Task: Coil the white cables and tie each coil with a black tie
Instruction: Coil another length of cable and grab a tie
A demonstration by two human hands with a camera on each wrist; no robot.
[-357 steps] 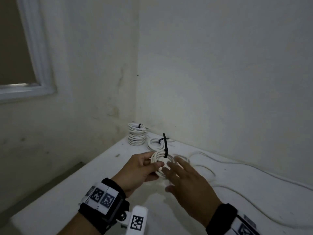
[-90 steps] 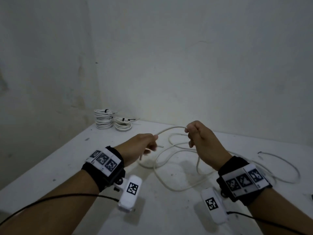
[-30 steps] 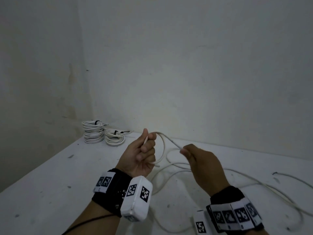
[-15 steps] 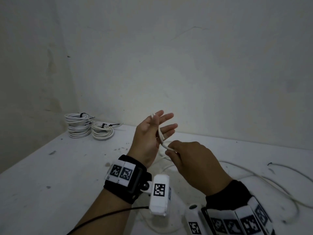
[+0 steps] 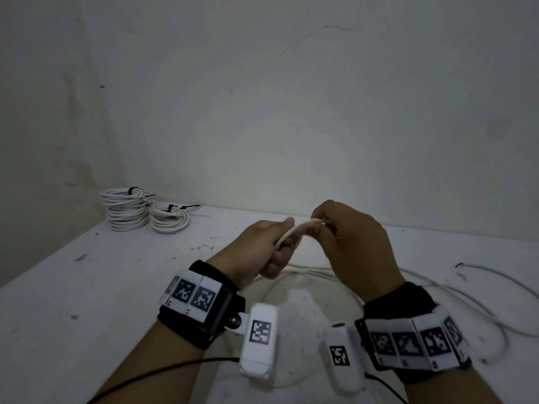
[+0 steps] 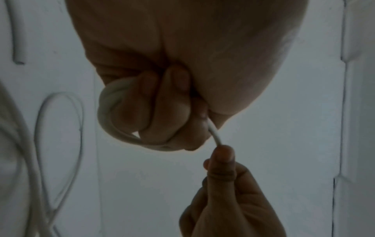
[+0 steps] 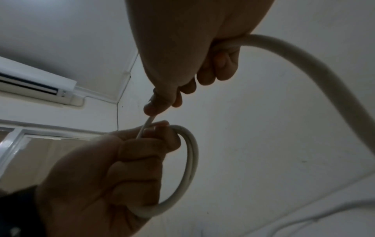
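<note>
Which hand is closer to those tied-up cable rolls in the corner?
Left. The left hand is on the side toward the tied coils, apart from them. The right hand is farther away; both hold the loose white cable.

White cable [image 5: 294, 228]: smooth, matt plastic-looking sheath. Tied coils [image 5: 125, 209]: same finish, black ties [image 5: 186, 206] probably plastic, too small to be sure. Tabletop [image 5: 87, 287]: matt white, scuffed, speckled. Wrist bands [image 5: 201, 301]: black cloth, matt. Wall [image 5: 291, 112]: matt, stained paint.

bare forearms; each wrist wears a black strap [image 5: 201, 328] with square-coded white tags, a white camera pod [image 5: 259, 339] and black lead.
</note>
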